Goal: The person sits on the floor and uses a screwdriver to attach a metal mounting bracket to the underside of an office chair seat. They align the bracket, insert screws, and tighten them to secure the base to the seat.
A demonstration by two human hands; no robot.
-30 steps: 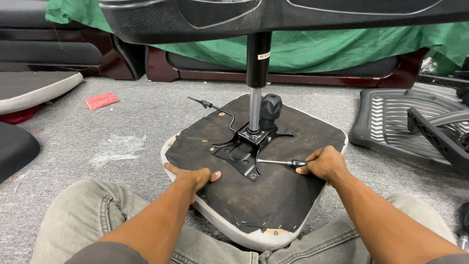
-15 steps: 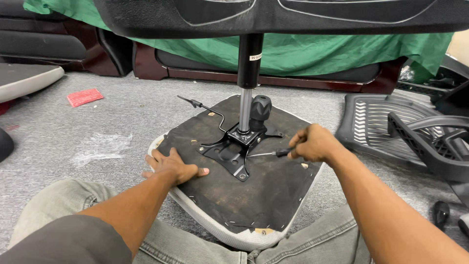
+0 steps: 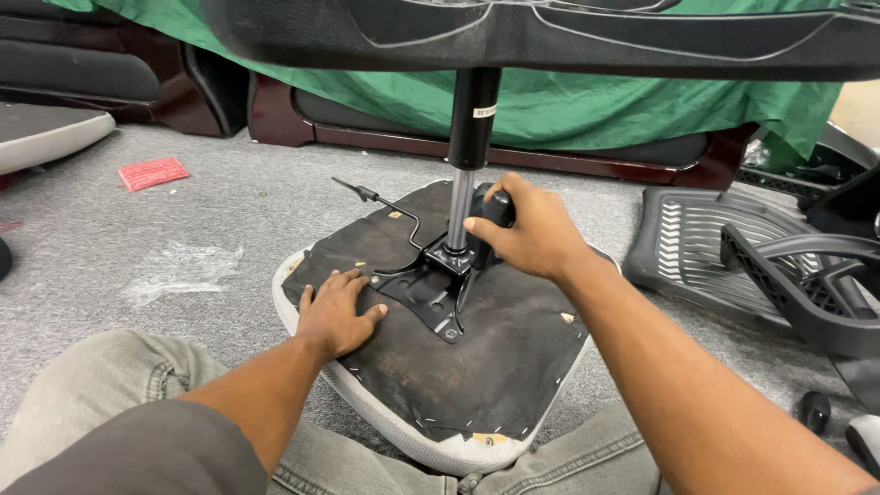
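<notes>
From the head view, an upturned office chair seat (image 3: pixel 477 367) is seen lying on a grey carpeted floor (image 3: pixel 220 220), its black fabric underside facing up and its pale grey edge showing at the near rim, between the person's knees in grey trousers (image 3: pixel 101 403). A black metal mechanism plate (image 3: pixel 431 289) is fixed at the middle of the underside, and a gas lift column (image 3: pixel 467 156) rises upright from it to a dark chair base (image 3: pixel 550 32) that fills the top of the view. The left hand (image 3: pixel 335 316) is laid flat and open on the seat's underside, fingers spread, just beside the left edge of the plate and touching the fabric. The right hand (image 3: pixel 527 229) is closed around a black knob (image 3: pixel 490 211) just to the right of the column's foot, with the thumb on the column side. A thin bent lever rod (image 3: pixel 385 202) is seen running from the plate out to the left, well clear of both hands. A red flat packet (image 3: pixel 153 172) lies far off on the carpet to the left, with a crumpled piece of clear plastic (image 3: pixel 179 270) nearer. A black mesh chair back (image 3: pixel 706 243) and black armrest parts (image 3: pixel 807 284) lie to the right. Green cloth (image 3: pixel 623 101) is draped over dark wooden furniture behind. No containers are seen.
</notes>
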